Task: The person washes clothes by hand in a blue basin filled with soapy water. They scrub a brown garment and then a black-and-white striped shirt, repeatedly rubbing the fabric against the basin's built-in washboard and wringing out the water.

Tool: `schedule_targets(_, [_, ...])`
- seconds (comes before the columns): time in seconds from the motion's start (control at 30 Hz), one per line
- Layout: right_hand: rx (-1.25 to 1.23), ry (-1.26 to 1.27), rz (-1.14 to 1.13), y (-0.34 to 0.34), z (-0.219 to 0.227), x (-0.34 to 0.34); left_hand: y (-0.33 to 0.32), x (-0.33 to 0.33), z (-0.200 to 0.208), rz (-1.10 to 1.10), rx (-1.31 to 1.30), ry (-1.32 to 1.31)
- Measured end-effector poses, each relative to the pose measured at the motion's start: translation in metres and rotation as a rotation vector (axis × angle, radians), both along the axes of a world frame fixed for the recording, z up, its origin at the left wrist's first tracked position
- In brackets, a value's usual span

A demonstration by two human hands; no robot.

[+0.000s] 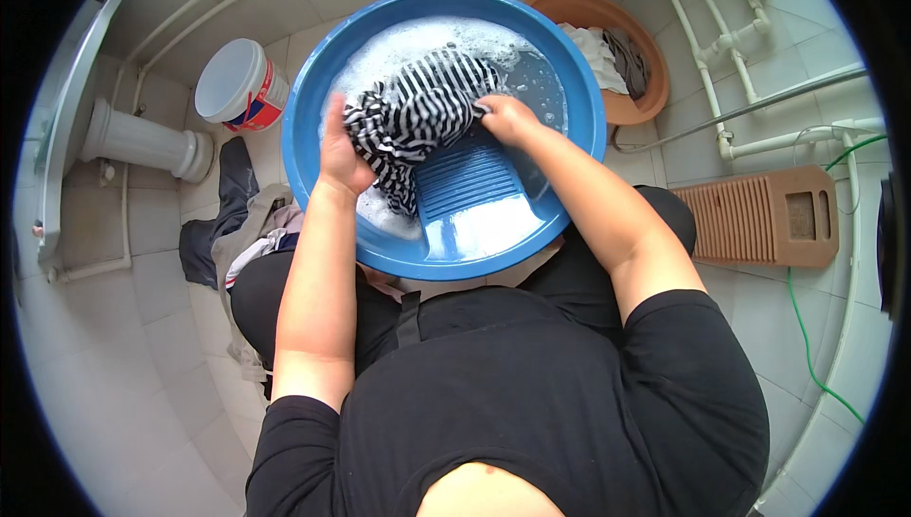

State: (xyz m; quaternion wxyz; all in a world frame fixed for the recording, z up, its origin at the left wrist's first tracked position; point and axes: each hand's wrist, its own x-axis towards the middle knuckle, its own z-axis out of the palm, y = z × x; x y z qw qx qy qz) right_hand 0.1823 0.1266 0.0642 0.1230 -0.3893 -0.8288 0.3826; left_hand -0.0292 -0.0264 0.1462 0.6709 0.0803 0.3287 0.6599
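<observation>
Black-and-white striped fabric [432, 104] lies bunched between the left hand [344, 152] and right hand [508, 120]; a brown ridged washboard [735, 216] sits to the right hand's lower right, a white round bucket [269, 100] beyond the left. Beneath both, a round blue plastic basin [300, 138] holds sudsy water [370, 54]. The left is spread open against the fabric; the right closes around its edge.

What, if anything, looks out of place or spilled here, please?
Nothing looks clearly spilled. The loose clothes heaped left of the blue tub seem out of place, since other laundry sits inside an orange basin.
</observation>
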Motion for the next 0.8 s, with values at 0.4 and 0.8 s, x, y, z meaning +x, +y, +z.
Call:
schedule_targets(0.4, [-0.540, 0.091, 0.305, -0.011, 0.086, -0.025, -0.001, 0.037, -0.015, -0.469, -0.153, 2.126])
schedule_targets(0.8, [0.125, 0.443, 0.107, -0.022, 0.041, -0.028, 0.009, 0.026, -0.043, 0.214, -0.070, -0.226])
